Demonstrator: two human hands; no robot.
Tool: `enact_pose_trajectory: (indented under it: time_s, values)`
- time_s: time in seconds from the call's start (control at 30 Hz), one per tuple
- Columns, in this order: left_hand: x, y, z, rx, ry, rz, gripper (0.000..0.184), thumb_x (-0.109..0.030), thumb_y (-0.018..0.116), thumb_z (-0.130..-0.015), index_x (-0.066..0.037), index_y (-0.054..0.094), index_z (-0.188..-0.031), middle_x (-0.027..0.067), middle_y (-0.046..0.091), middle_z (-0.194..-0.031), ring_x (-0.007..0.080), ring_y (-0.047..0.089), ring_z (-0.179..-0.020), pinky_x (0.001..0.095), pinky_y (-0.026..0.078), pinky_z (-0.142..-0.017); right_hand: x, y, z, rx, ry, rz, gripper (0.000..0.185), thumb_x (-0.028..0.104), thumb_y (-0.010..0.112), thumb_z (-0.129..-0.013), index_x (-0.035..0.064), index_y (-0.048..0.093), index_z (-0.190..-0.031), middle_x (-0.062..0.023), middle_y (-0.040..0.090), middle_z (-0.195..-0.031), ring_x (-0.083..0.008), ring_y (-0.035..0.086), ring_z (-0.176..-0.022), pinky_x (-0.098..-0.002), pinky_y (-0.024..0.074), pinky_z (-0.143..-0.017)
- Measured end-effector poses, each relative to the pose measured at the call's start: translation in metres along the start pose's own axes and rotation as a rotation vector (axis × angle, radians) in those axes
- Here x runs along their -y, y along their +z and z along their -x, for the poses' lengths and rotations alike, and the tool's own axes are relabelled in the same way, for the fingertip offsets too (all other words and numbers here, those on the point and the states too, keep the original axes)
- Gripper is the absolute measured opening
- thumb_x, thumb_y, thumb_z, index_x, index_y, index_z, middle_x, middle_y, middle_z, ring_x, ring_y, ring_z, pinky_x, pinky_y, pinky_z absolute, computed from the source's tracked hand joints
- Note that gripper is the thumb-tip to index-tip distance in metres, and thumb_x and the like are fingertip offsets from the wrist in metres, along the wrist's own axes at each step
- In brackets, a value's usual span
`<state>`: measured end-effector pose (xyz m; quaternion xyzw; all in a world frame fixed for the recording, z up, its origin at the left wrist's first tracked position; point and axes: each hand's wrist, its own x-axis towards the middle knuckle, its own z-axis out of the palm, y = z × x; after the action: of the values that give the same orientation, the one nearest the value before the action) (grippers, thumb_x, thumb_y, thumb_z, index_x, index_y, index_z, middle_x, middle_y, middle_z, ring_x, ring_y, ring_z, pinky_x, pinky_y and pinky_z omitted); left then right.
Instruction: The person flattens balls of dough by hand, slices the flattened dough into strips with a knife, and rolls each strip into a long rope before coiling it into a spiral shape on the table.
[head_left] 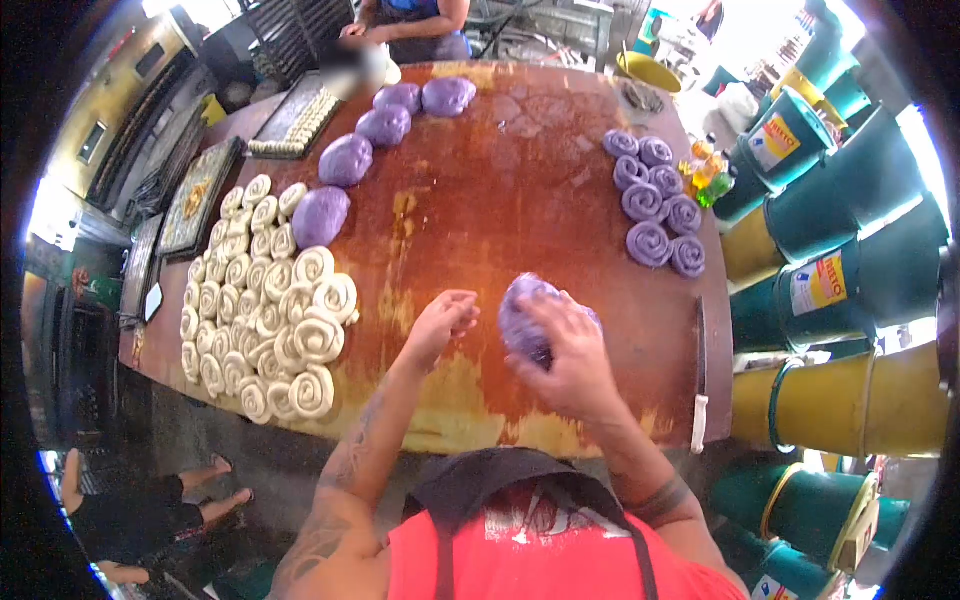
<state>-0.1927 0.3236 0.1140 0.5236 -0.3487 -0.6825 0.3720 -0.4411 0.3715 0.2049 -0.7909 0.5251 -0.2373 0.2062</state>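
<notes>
My right hand (568, 350) lies over a lump of purple dough (520, 305), its fingers curved across the top and the near side. Part of that dough is hidden under the palm. To its left, my left hand (447, 322) hovers over the table with nothing in it, fingers loosely bent and apart from the dough. Coiled purple dough rolls (648, 200) sit in a group at the right. Several big purple dough lumps (346, 160) form a curved row at the upper left, beside many cream-coloured dough coils (260, 290).
The brown wooden table (450, 220) has a worn front edge. A long knife (701, 380) with a white handle lies along its right side. Small coloured bottles (708, 170) stand near the purple coils. Trays (200, 195) line the left side. Across the table works another person (420, 25). Green bins (840, 280) crowd the right.
</notes>
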Motion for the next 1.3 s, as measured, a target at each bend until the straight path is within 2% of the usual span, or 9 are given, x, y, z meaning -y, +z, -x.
enact_pose_trajectory:
  time_s: [0.13,0.23,0.27,0.33,0.53,0.73,0.97,1.23,1.3]
  values:
    - [0.073,-0.019,0.019,-0.073,-0.051,-0.179,0.034,-0.026,0.07,-0.1,-0.004,0.063,-0.125,0.006,0.067,-0.106,0.0154,0.062,-0.096,0.0324,0.051,-0.087,-0.05,0.107,0.057,0.117,-0.14,0.31,0.069,0.053,0.075,-0.086,0.0232,0.06,-0.145,-0.009,0.051,-0.157,-0.0379,0.037,-0.15,-0.0633,0.0263,-0.119]
    - [0.076,-0.007,0.031,-0.077,0.02,-0.466,0.045,-0.032,0.071,-0.1,-0.003,0.061,-0.134,0.013,0.069,-0.126,0.0227,0.066,-0.115,0.0365,0.051,-0.1,-0.061,0.095,0.035,0.297,0.036,0.096,0.058,0.048,0.073,-0.09,0.0205,0.064,-0.14,-0.0106,0.058,-0.15,-0.0352,0.047,-0.143,-0.0582,0.0329,-0.116]
    - [0.073,0.006,0.033,-0.088,0.062,-0.525,0.046,-0.032,0.071,-0.1,-0.002,0.061,-0.134,0.0144,0.068,-0.129,0.0239,0.065,-0.119,0.0371,0.051,-0.104,-0.061,0.083,0.026,0.145,0.061,0.048,0.048,0.041,0.07,-0.094,0.0193,0.066,-0.137,-0.0132,0.064,-0.142,-0.0328,0.056,-0.135,-0.0511,0.0391,-0.111]
    - [0.092,0.03,0.013,-0.148,0.229,-0.546,0.053,-0.034,0.062,-0.104,0.002,0.055,-0.143,0.0254,0.057,-0.146,0.0345,0.052,-0.14,0.042,0.038,-0.119,-0.07,0.068,0.005,0.134,0.178,0.158,0.051,0.033,0.073,-0.091,0.016,0.066,-0.138,-0.0158,0.062,-0.144,-0.0338,0.057,-0.135,-0.047,0.042,-0.112]
    - [0.109,0.097,-0.006,-0.127,0.528,-0.978,0.076,-0.049,0.046,-0.106,0.012,0.042,-0.151,0.0324,0.039,-0.159,0.0438,0.033,-0.152,0.0488,0.021,-0.128,-0.123,0.134,0.028,0.14,-0.101,0.229,0.074,0.02,0.063,-0.086,-0.0022,0.043,-0.154,-0.021,0.041,-0.162,-0.0352,0.034,-0.154,-0.0474,0.0259,-0.127]
    - [0.117,0.103,0.04,0.052,0.613,-1.29,0.089,-0.056,0.05,-0.1,0.014,0.038,-0.153,0.033,0.035,-0.162,0.044,0.028,-0.155,0.0525,0.014,-0.129,-0.115,0.138,0.091,0.127,-0.101,0.457,0.089,0.034,0.059,-0.085,-0.0083,0.032,-0.158,-0.0239,0.031,-0.167,-0.0377,0.026,-0.158,-0.0488,0.0195,-0.129]
    - [0.118,0.103,0.008,0.007,0.492,-1.379,0.094,-0.06,0.05,-0.098,0.008,0.029,-0.16,0.0282,0.02,-0.17,0.042,0.011,-0.16,0.0592,0.005,-0.128,-0.111,0.135,0.063,0.268,0.061,0.442,0.089,0.039,0.05,-0.093,-0.0003,0.017,-0.166,-0.0206,0.011,-0.174,-0.0411,0.006,-0.161,-0.0562,0.0035,-0.129]
    - [0.09,0.099,-0.025,0.001,0.398,-1.455,0.094,-0.067,0.038,-0.101,0.004,0.029,-0.162,0.0251,0.019,-0.171,0.0419,0.01,-0.16,0.0565,0.006,-0.129,-0.106,0.121,0.028,0.284,0.15,0.251,0.089,0.039,0.053,-0.094,0.0056,0.016,-0.167,-0.02,0.012,-0.174,-0.0436,0.006,-0.161,-0.0604,0.0049,-0.128]
    - [0.077,0.092,-0.034,0.08,0.255,-1.208,0.091,-0.063,0.042,-0.102,0.006,0.031,-0.159,0.0267,0.02,-0.17,0.043,0.014,-0.159,0.0546,0.011,-0.129,-0.118,0.109,0.013,0.341,0.22,0.017,0.073,0.037,0.058,-0.095,0.0032,0.041,-0.157,-0.0185,0.029,-0.169,-0.0428,0.02,-0.158,-0.0573,0.0124,-0.128]
